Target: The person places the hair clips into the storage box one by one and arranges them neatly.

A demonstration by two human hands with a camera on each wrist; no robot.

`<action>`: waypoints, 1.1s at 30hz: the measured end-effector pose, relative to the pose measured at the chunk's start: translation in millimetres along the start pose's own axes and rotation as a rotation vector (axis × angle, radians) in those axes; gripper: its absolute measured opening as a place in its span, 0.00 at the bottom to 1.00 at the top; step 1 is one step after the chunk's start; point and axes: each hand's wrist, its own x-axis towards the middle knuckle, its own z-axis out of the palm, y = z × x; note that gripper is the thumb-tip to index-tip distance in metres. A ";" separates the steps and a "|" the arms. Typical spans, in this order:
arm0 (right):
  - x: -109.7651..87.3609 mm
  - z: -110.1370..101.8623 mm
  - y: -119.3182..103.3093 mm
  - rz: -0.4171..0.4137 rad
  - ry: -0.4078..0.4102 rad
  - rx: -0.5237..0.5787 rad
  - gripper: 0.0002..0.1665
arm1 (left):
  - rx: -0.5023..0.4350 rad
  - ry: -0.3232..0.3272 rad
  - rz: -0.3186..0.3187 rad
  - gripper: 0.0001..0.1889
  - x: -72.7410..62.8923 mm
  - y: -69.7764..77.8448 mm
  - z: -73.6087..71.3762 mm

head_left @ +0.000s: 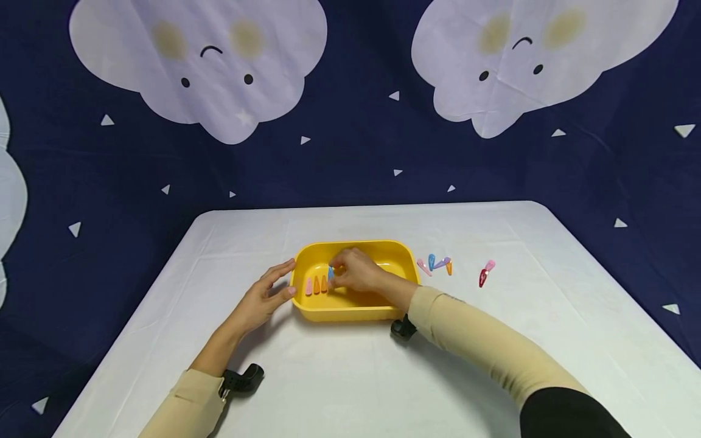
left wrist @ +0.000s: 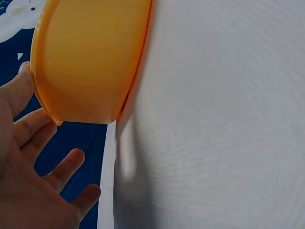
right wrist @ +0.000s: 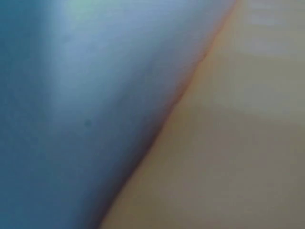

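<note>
A yellow plastic tray (head_left: 350, 314) sits on the white table. My right hand (head_left: 358, 271) reaches inside it and pinches a blue hair clip (head_left: 331, 273) upright between thumb and fingertips. To the left of that clip, a pink hair clip (head_left: 309, 286) and two orange hair clips (head_left: 316, 285) stand in a row on the tray floor. At the tray's left end my left hand (head_left: 263, 302) touches the rim with its thumb and fingertips, the other fingers spread, as the left wrist view shows. The right wrist view is blurred and shows no hand.
Right of the tray lie more hair clips: a pink one (head_left: 424, 267), a blue one (head_left: 431, 261), a purple one (head_left: 442, 263) and an orange one (head_left: 449, 268). Farther right, a red clip (head_left: 482, 278) touches another pink one. A dark cloud-print cloth (head_left: 350, 164) hangs behind the table.
</note>
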 end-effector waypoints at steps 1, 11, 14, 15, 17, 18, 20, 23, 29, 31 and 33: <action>-0.1 0.6 0.0 0.003 -0.004 -0.005 0.29 | 0.000 0.000 0.001 0.29 0.0 -0.1 0.0; -2.3 3.3 -2.7 -0.021 -0.035 -0.113 0.27 | 0.005 0.003 0.003 0.28 0.2 -0.5 -0.1; -3.2 3.8 -3.4 -0.013 -0.046 -0.122 0.27 | 0.006 0.003 0.005 0.28 0.5 -1.7 0.1; -3.3 4.0 -3.3 -0.012 -0.047 -0.126 0.27 | 0.007 0.003 0.005 0.28 0.5 -1.9 0.2; -3.7 4.5 -3.4 -0.021 -0.045 -0.136 0.27 | 0.001 0.001 0.008 0.28 0.4 -2.1 0.3; -3.9 4.6 -3.4 -0.027 -0.045 -0.141 0.27 | -0.003 0.001 0.009 0.28 0.3 -2.1 0.3; -4.2 5.0 -3.3 -0.038 -0.044 -0.150 0.28 | -0.011 0.000 0.013 0.28 0.1 -2.0 0.3; -4.4 5.4 -3.2 -0.047 -0.044 -0.160 0.29 | -0.013 0.000 0.016 0.28 -0.1 -1.8 0.4; -4.7 6.4 -2.9 -0.043 -0.051 -0.176 0.29 | -0.002 -0.001 0.011 0.28 -0.1 -1.3 0.4; -4.7 6.8 -2.8 -0.040 -0.053 -0.184 0.29 | -0.001 -0.002 0.012 0.28 -0.6 -0.4 0.3; -4.6 7.1 -2.8 -0.039 -0.053 -0.190 0.29 | 0.001 -0.004 0.008 0.28 -0.6 0.1 0.3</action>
